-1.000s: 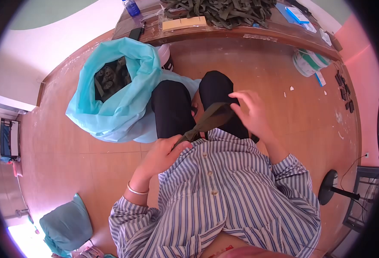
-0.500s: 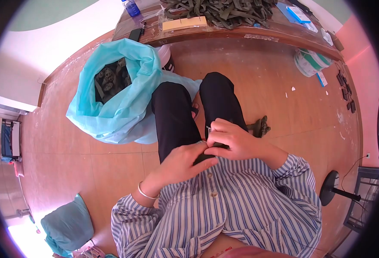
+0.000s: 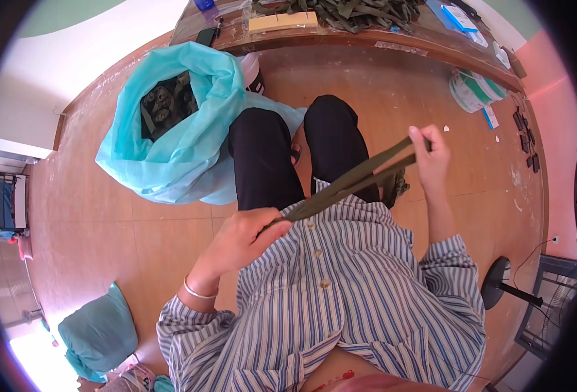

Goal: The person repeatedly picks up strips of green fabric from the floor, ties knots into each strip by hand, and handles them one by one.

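Note:
An olive-green fabric strap (image 3: 340,186) stretches across my lap between both hands. My left hand (image 3: 246,238), with a bangle at the wrist, is closed round its lower end. Higher up and to the right, my right hand (image 3: 430,157) pinches the other end, where the strap runs in two strands. Beyond my knees, a big pile of similar olive straps (image 3: 360,13) lies on the table. Dark olive rolled bundles (image 3: 167,108) fill part of the open turquoise bag (image 3: 128,160) left of my legs. Another olive bundle (image 3: 396,188) shows beside my right thigh, partly behind the strap.
The wooden table (image 3: 301,42) spans the front, with a yellow block (image 3: 282,22) and a phone (image 3: 206,36) on it. A white-green bucket (image 3: 475,90) stands under its right end. A black stand (image 3: 495,282) is at right, a stuffed teal bag (image 3: 99,330) at lower left.
My hands were together at my lap; now my right hand has moved up and right, drawing the strap out long. My left hand has shifted slightly left. The view has tilted a little.

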Action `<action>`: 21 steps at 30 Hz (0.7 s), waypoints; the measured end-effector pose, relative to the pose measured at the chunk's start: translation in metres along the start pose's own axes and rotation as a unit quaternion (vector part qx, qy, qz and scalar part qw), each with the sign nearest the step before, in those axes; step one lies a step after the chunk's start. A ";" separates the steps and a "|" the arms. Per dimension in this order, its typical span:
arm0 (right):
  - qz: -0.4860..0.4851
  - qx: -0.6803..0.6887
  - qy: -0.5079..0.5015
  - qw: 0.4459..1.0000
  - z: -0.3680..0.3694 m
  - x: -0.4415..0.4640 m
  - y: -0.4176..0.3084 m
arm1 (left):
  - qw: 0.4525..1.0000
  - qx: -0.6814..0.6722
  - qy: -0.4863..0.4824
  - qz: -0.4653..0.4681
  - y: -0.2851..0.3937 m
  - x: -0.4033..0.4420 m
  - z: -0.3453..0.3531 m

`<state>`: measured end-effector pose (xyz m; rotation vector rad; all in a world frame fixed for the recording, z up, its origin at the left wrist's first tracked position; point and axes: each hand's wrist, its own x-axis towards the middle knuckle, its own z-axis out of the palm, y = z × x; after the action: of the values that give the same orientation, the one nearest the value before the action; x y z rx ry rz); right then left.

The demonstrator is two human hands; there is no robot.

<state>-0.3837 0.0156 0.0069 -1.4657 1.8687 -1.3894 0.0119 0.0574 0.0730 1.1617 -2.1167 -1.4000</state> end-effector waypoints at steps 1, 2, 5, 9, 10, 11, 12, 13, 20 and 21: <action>0.000 -0.002 -0.002 1.000 0.008 0.000 0.007 | 1.000 0.018 0.008 -0.004 0.001 0.003 0.002; -0.103 -0.089 -0.010 0.991 0.019 0.001 0.009 | 0.999 0.036 0.017 -0.006 0.002 0.007 0.004; -0.281 -0.149 -0.063 0.946 0.049 -0.010 -0.027 | 0.997 0.064 0.046 0.019 0.009 0.019 0.015; -0.310 0.110 -0.317 0.889 0.072 -0.041 -0.082 | 0.986 0.091 0.085 0.106 0.016 0.031 0.029; -0.322 0.127 -0.339 0.875 0.074 -0.047 -0.083 | 0.987 0.100 0.071 0.100 0.018 0.031 0.028; -0.321 0.127 -0.337 0.876 0.071 -0.048 -0.084 | 0.988 0.108 0.059 0.094 0.020 0.031 0.026; -0.312 0.126 -0.351 0.874 0.067 -0.048 -0.086 | 0.988 0.117 0.048 0.087 0.023 0.030 0.024; -0.304 0.125 -0.366 0.871 0.064 -0.048 -0.089 | 0.988 0.126 0.038 0.080 0.024 0.030 0.022; -0.209 -0.006 -0.096 0.973 0.010 -0.004 -0.050 | 1.000 -0.014 -0.014 -0.009 0.001 -0.018 -0.017; -0.113 0.029 -0.020 0.993 -0.009 0.020 -0.024 | 1.000 -0.015 -0.016 -0.011 -0.012 -0.033 -0.027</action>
<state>-0.3861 0.0029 0.0371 -1.7048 1.6651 -1.4885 0.0549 0.0650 0.0796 1.1610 -2.1033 -1.4639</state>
